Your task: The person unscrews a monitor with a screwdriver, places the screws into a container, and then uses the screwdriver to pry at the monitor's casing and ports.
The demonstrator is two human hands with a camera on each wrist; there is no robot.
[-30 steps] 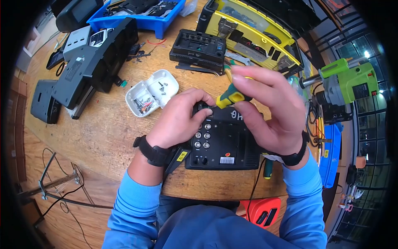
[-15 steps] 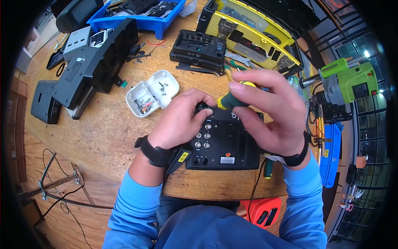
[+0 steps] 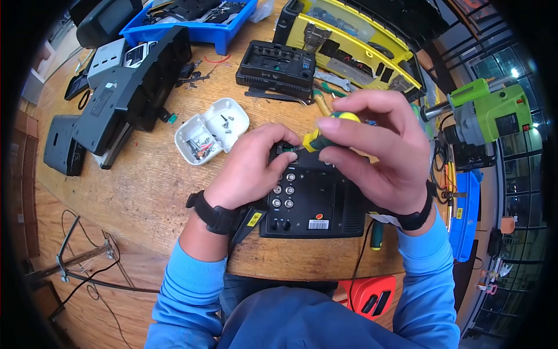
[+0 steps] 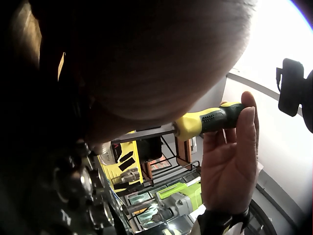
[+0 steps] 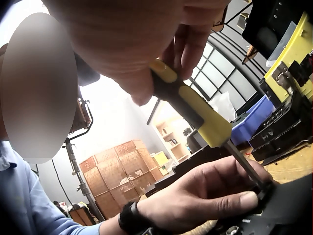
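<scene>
A black electronic device point(image 3: 318, 200) with several round metal connectors lies on the wooden table in front of me. My left hand point(image 3: 247, 166) grips its far left corner, fingers curled over the edge and thumb on the panel. My right hand point(image 3: 386, 148) pinches the end of a green-and-yellow screwdriver point(image 5: 208, 120) between thumb and fingers. In the right wrist view, the metal shaft slants down to the device's corner, close beside the left index finger and thumb. The left hand darkens much of the left wrist view, where the screwdriver handle point(image 4: 190, 125) shows. The tip is hidden.
A white case point(image 3: 212, 131) with screws stands open to the left. Behind are another black device point(image 3: 276, 67), a blue tray point(image 3: 224, 38) of parts and a yellow toolbox point(image 3: 349, 52). A green power tool point(image 3: 488, 122) is at right, a large black unit point(image 3: 128, 96) at left.
My right fingers have shifted around the screwdriver handle, which has turned and tilted slightly. My left hand has stayed at the device's corner.
</scene>
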